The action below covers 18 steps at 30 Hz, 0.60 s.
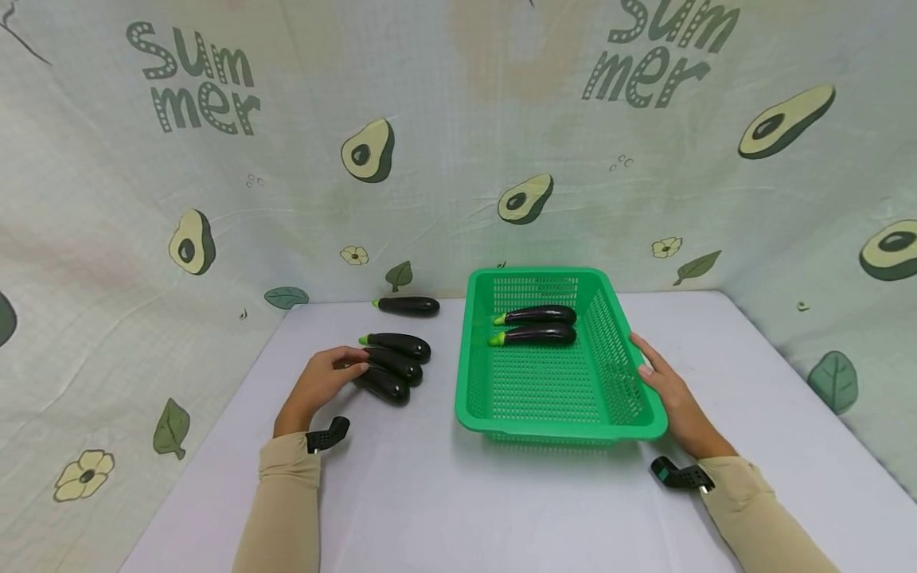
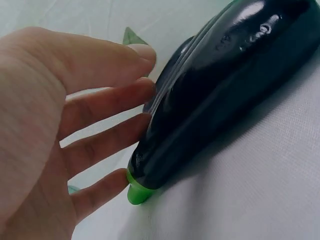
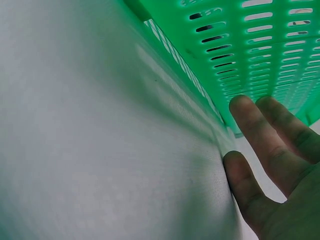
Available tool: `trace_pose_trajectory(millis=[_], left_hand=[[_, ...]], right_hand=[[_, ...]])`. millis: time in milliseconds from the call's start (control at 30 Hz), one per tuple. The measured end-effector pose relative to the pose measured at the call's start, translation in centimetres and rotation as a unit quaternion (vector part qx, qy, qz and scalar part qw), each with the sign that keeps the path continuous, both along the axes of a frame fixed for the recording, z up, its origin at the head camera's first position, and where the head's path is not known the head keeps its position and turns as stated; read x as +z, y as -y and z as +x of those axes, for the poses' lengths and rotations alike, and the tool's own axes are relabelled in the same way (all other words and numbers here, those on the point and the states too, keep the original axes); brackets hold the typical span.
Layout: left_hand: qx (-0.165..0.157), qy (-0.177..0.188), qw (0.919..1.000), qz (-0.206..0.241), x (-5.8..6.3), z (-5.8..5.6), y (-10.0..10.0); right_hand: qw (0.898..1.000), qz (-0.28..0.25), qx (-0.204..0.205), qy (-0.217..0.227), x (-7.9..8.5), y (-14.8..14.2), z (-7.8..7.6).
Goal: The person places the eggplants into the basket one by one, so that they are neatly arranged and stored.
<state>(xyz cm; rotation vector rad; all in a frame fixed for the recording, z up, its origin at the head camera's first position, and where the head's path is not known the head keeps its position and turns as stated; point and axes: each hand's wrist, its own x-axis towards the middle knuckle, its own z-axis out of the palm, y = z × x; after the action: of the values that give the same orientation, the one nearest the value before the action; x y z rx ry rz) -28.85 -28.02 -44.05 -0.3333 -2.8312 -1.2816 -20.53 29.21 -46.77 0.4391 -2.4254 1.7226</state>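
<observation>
My left hand (image 1: 324, 383) reaches over a group of three dark eggplants on the table's left. In the left wrist view its fingertips touch the side of the nearest eggplant (image 2: 225, 95), near the green stem end, and the thumb stays off it. The middle eggplant (image 1: 392, 364) and the farther one (image 1: 401, 344) lie close beside it. At the right side of a green plastic basket (image 1: 559, 432), my right hand (image 1: 677, 398) rests against the rim and wall with fairly straight fingers. Inside the basket lie two eggplants, the back one (image 1: 539, 315) and the front one (image 1: 537, 334).
Another eggplant (image 1: 408, 306) lies alone at the table's back edge, left of the basket. A white cloth covers the table (image 1: 401, 493). Behind it hangs a printed curtain (image 1: 430, 215) with avocados and leaves.
</observation>
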Motion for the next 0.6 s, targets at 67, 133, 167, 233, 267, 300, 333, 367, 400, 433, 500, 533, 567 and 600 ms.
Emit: trace_pose_trajectory(millis=[67, 133, 167, 233, 267, 300, 333, 367, 400, 433, 500, 533, 567, 600], left_hand=[[-0.006, -0.002, 0.9999, -0.009, -0.01, -0.02, 0.01], [-0.014, -0.005, 0.9997, -0.018, -0.06, -0.05, 0.03], [-0.018, -0.008, 0.9996, -0.021, -0.12, -0.11, 0.04], [-0.021, -0.01, 0.9994, -0.024, -0.24, -0.2, 0.04], [-0.021, -0.009, 0.9994, -0.025, -0.28, -0.21, 0.03], [-0.023, -0.01, 0.9993, -0.028, -0.34, -0.24, 0.05], [-0.024, -0.011, 0.9992, -0.03, -0.38, -0.26, 0.08], [-0.024, -0.011, 0.9992, -0.031, -0.38, -0.26, 0.09], [-0.025, -0.012, 0.9991, -0.031, -0.39, -0.26, 0.1], [-0.027, -0.014, 0.999, -0.032, -0.39, -0.24, 0.11], [-0.032, -0.017, 0.9987, -0.036, -0.42, -0.23, 0.19], [-0.033, -0.018, 0.9986, -0.036, -0.42, -0.23, 0.22], [-0.034, -0.019, 0.9986, -0.037, -0.45, -0.23, 0.25], [-0.035, -0.019, 0.9984, -0.039, -0.47, -0.24, 0.29]], right_hand=[[1.0, -0.002, 0.001, 0.0, -0.04, -0.01, -0.01], [1.0, -0.003, 0.001, 0.001, -0.07, -0.03, -0.03], [1.0, -0.003, 0.0, 0.001, -0.08, -0.03, -0.02], [1.0, -0.004, 0.0, 0.002, -0.06, -0.01, 0.0], [1.0, -0.006, 0.0, 0.002, -0.02, 0.01, 0.03], [1.0, -0.006, -0.001, 0.002, -0.01, 0.03, 0.04], [1.0, -0.007, -0.001, 0.002, 0.0, 0.05, 0.06], [1.0, -0.007, -0.002, 0.001, 0.03, 0.08, 0.09], [1.0, -0.006, -0.003, 0.001, 0.05, 0.1, 0.1], [1.0, -0.005, -0.004, 0.001, 0.05, 0.1, 0.1], [1.0, -0.002, -0.007, 0.001, 0.0, 0.1, 0.1], [1.0, -0.002, -0.006, 0.002, 0.0, 0.1, 0.11], [1.0, -0.002, -0.006, 0.002, 0.0, 0.11, 0.1], [1.0, -0.001, -0.007, 0.002, -0.03, 0.09, 0.08]])
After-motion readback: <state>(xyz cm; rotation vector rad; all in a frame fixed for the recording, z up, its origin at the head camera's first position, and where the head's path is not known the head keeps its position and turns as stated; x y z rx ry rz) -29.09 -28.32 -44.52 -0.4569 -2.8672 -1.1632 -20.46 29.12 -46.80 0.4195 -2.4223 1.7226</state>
